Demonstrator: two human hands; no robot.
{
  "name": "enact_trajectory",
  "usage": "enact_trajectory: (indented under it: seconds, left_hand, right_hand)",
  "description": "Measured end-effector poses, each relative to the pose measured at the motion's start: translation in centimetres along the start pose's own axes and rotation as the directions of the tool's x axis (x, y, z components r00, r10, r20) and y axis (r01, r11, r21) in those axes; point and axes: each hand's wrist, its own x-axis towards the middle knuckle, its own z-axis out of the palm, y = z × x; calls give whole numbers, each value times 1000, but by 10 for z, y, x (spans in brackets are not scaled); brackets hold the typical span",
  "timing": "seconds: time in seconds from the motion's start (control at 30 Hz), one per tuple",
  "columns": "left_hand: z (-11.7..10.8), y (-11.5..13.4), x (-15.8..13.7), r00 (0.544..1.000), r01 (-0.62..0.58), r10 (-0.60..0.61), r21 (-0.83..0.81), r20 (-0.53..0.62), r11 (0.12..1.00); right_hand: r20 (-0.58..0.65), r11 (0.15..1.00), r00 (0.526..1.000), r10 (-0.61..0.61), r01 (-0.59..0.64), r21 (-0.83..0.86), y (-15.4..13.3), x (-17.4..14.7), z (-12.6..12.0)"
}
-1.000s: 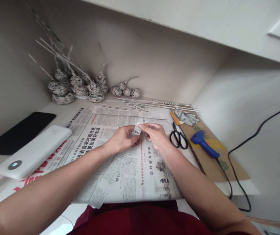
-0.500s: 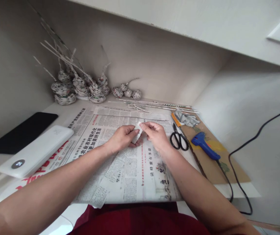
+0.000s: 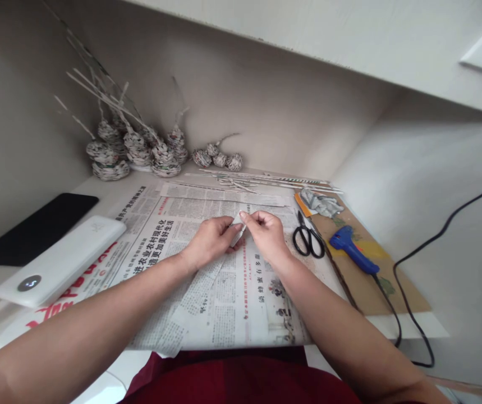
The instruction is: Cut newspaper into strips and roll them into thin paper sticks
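Head view: small paper scrap (image 3: 238, 219) pinched between left hand (image 3: 212, 240) and right hand (image 3: 269, 231), fingers of both closed on it, over the newspaper (image 3: 224, 314) on the desk (image 3: 436, 328). I'd guess it's barely folded, so most is left. Scissors (image 3: 303, 226) and a blue glue gun (image 3: 361, 257) sit right; woven paper gourds (image 3: 110, 170) stand far left by a plain wall (image 3: 244, 112).

Obstacle beside right grip (image 3: 269, 232): scissors (image 3: 303, 227)
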Motion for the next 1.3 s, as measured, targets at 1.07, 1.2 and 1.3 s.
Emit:
enact_trajectory:
  seconds: [1.07, 1.2, 1.3]
  left_hand:
    - [-5, -1, 7, 995, 64, -71, -115, -64, 991]
    - [-4, -3, 7, 998, 36, -40, -75, -54, 997]
    - [-4, -4, 7, 998, 36, -39, -59, -53, 998]
  right_hand:
    - [227, 975, 960, 166, -195, 111, -6, 9, -13]
    - [222, 978, 962, 161, -186, 96, -2, 9, -12]
    - [232, 976, 957, 171, -198, 96, -1, 10, -12]
